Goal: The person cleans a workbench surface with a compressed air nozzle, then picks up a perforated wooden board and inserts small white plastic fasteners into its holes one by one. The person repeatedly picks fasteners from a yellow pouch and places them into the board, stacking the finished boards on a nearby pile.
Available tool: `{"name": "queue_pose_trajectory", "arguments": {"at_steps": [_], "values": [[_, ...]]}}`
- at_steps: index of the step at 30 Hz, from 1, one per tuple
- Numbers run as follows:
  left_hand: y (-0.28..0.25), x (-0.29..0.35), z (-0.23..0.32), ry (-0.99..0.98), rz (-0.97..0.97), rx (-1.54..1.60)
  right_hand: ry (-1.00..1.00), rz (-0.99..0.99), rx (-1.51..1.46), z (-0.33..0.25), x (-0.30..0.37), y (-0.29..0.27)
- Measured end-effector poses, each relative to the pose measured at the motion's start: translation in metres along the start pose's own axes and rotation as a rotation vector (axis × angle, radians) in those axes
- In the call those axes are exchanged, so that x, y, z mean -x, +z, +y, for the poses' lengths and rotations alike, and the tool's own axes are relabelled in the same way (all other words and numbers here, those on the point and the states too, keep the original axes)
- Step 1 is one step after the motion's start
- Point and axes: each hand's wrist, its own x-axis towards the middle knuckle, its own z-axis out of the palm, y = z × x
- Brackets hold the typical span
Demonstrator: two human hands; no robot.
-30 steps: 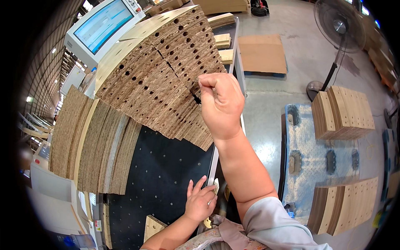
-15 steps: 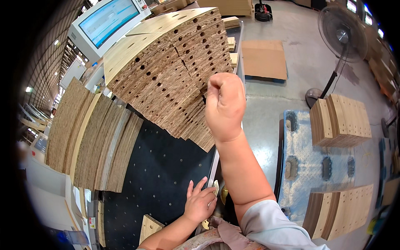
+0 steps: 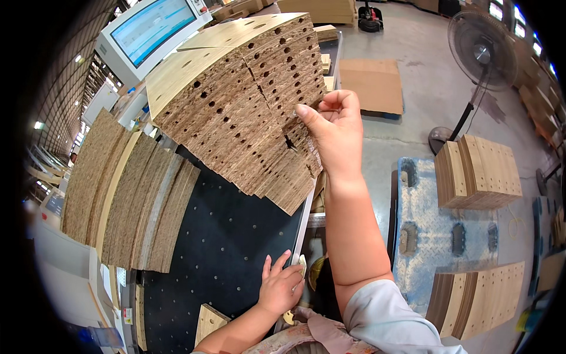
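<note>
My right hand [image 3: 342, 133] is raised beside the right end of a tall stack of particleboard panels [image 3: 236, 112]. Its thumb and fingers are parted, with a gap between them. Small pale specks [image 3: 314, 152] show just left of the wrist, in front of the stack; I cannot make out what they are. The panels have pale wood-grain faces and rows of round holes along their edges. My left hand [image 3: 282, 289] rests, fingers spread, at the right edge of the black worktable [image 3: 236, 236]. A small pale piece [image 3: 302, 265] lies by its fingertips.
More boards [image 3: 127, 200] stand along the table's left side. A small drilled board [image 3: 210, 321] lies near my left forearm. Behind the stack is a machine screen [image 3: 153, 29]. On the right are a blue pallet [image 3: 424, 236] with two panel stacks and a standing fan [image 3: 480, 53].
My right hand has gone from a closed fist to parted fingers and shifted slightly right. Pale specks now show by its wrist. My left hand stays at the table edge.
</note>
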Motion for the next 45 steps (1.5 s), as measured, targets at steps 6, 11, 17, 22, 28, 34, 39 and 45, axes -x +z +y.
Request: {"name": "queue_pose_trajectory", "arguments": {"at_steps": [6,11,17,22,28,34,39,45], "values": [[0.000,0.000,0.000,-0.006,-0.007,0.004,-0.022,0.052,0.136,0.008,0.002,-0.004],[0.000,0.000,-0.001,0.004,-0.006,-0.009,0.005,0.012,0.086,0.011,0.003,-0.004],[0.001,0.002,-0.003,0.002,-0.017,-0.008,0.044,-0.110,-0.588,-0.017,0.008,-0.001],[0.000,0.001,-0.002,-0.003,-0.025,-0.009,-0.041,-0.165,-0.447,-0.022,0.011,0.006],[0.000,0.000,-0.002,-0.004,-0.021,-0.004,-0.112,-0.151,-0.205,-0.021,0.012,0.013],[-0.001,0.001,-0.001,0.001,-0.016,-0.004,-0.312,-0.085,0.045,-0.014,0.012,0.017],[0.000,0.001,-0.001,-0.003,-0.010,-0.001,-0.474,-0.061,0.295,-0.019,0.013,0.019],[-0.001,0.000,-0.001,-0.003,-0.009,0.005,-0.422,-0.102,0.183,-0.018,0.010,0.016]]}}
